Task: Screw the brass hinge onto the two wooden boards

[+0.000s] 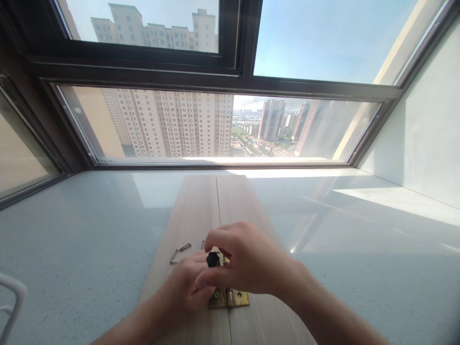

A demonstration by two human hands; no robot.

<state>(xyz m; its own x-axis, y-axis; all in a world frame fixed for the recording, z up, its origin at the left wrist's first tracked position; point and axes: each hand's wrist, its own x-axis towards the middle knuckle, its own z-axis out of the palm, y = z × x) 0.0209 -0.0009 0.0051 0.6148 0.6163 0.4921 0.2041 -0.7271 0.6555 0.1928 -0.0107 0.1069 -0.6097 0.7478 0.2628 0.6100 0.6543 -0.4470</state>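
Observation:
A brass-coloured hinge point(240, 298) lies across the seam of two pale wooden boards point(194, 206); its upper part is mostly covered by my hands. My right hand point(247, 258) is closed, thumb and fingers curled round a screwdriver point(213, 259) whose black handle end points up at me. Its tip is out of sight. From the left, my left hand point(185, 282) rests low at the hinge, fingers bent in under the right hand; what they pinch is hidden. Just beyond the left hand, a few small screws point(185, 247) lie loose on the left board.
The boards lie on a pale speckled windowsill point(89, 239). Behind them stands a dark-framed window point(230, 82), with a pale wall point(427, 129) at the right. A white curved tube point(17, 292) shows at the lower left edge.

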